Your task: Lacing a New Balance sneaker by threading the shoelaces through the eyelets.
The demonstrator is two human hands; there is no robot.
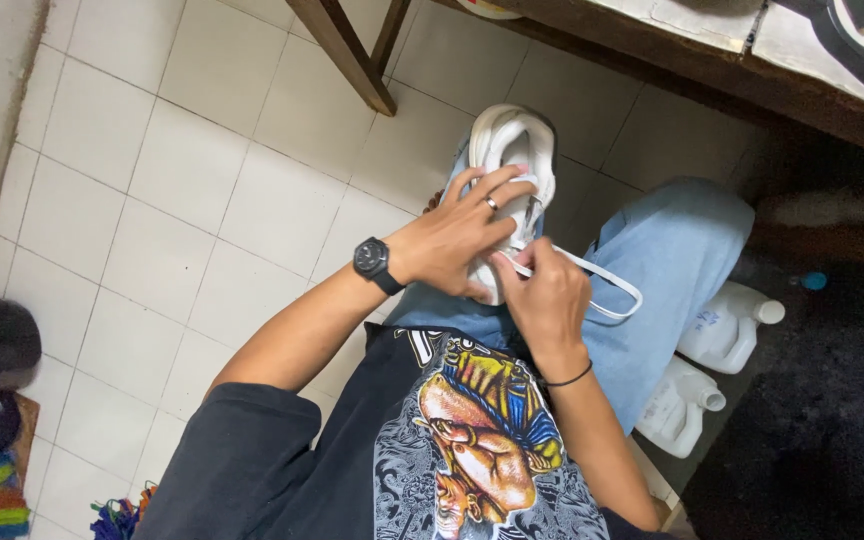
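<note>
left hand (452,240) gripping white chunky sneaker (512,150) | right hand (544,290) pinching flat lace (607,285)

shoe (512,150) tongue hidden, table (712,60) cropped

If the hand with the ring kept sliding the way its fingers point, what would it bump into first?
The left hand already lies across the white shoe, fingers pointing right. Going on, they would probably slip off the shoe's side and meet the blue jeans leg next, though depth is hard to judge from above.
</note>
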